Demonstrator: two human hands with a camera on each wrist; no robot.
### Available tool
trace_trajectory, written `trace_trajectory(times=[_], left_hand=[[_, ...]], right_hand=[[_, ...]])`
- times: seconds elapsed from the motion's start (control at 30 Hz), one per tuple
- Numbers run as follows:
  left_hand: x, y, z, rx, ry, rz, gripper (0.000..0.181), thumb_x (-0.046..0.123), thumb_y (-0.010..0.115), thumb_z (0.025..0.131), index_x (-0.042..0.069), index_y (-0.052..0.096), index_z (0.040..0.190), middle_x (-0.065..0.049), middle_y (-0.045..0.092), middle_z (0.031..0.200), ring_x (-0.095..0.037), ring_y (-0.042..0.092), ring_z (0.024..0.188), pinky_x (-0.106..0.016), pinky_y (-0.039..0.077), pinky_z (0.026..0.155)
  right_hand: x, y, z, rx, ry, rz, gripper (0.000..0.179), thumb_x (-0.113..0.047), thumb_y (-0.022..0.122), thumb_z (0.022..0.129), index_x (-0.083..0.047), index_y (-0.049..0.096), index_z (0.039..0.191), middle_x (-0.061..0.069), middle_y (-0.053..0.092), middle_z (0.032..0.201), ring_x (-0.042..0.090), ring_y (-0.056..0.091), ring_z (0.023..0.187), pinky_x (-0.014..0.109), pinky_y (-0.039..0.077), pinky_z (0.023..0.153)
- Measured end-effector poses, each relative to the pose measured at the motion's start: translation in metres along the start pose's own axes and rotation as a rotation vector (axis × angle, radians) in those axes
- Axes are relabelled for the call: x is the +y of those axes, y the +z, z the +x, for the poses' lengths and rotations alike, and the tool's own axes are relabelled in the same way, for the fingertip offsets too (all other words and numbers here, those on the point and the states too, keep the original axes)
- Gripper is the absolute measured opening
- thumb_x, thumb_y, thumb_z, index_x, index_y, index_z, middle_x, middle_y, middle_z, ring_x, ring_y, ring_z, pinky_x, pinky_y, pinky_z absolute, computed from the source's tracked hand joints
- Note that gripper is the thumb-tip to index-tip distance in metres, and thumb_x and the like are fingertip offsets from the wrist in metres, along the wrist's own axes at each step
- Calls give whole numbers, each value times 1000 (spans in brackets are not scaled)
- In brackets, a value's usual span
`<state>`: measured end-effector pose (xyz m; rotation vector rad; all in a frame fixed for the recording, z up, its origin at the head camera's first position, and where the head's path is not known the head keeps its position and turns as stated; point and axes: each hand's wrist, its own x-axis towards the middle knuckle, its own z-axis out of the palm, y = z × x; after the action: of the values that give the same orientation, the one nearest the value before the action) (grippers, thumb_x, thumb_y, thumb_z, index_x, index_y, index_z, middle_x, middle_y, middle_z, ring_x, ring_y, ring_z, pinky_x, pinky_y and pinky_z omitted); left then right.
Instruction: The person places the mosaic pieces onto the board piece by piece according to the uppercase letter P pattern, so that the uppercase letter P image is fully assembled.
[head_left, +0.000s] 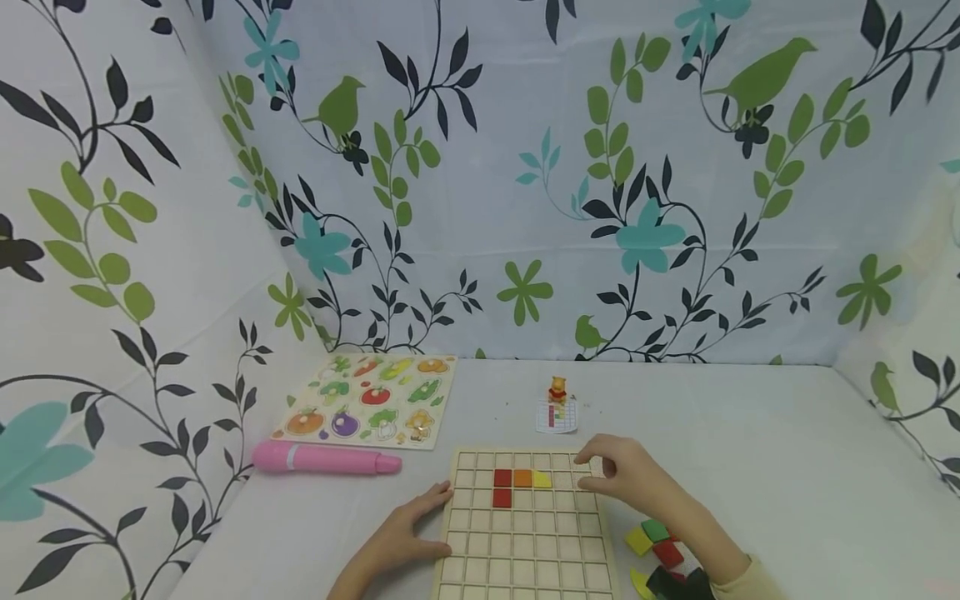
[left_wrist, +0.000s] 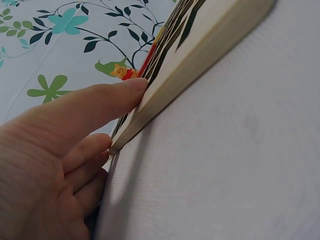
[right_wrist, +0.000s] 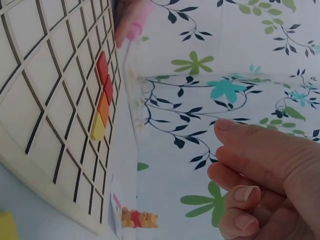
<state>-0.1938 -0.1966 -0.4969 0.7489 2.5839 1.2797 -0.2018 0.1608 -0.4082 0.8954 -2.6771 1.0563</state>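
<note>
A wooden grid board point(head_left: 480, 546) lies in front of me. Near its top sit a red tile point(head_left: 502, 477), an orange tile point(head_left: 522, 478) and a yellow tile point(head_left: 542, 479) in a row, with another red tile point(head_left: 502, 498) under the first. My left hand point(head_left: 397, 533) rests against the board's left edge, and in the left wrist view the thumb point(left_wrist: 117, 95) lies straight against that edge. Over the board's upper right corner is my right hand point(head_left: 630, 475). Its thumb and index finger are apart with nothing between them; in the right wrist view the fingers are loosely bent.
Loose coloured pieces point(head_left: 639, 541) lie right of the board, partly under my right forearm. Behind the board stands a small bear figure point(head_left: 557, 390) on a printed card point(head_left: 557, 421). A vegetable picture board point(head_left: 405, 396) and a pink marker-like stick point(head_left: 337, 460) lie at the left.
</note>
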Motion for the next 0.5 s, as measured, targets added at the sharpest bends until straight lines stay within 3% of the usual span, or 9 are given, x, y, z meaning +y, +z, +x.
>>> trace_trajectory(times=[0.23,0.5], left_hand=[[1,-1,1,5,0,6,73,33,75,69,7,45,131,-8,35,139,-32,27,126,-53,22,100],[1,1,0,9,20,41,74,36,74,69,3,46,130,-10,35,139,-35,28,125,-54,21,99]], right_hand=[[8,-19,-17,125,-16,-67,25,-8,75,69,-10,65,92,-5,58,86,2,38,55,18,38,45],[19,-28,-41,145,49,-81,25,-6,76,67,-14,64,89,-10,55,83,1,38,55,17,39,45]])
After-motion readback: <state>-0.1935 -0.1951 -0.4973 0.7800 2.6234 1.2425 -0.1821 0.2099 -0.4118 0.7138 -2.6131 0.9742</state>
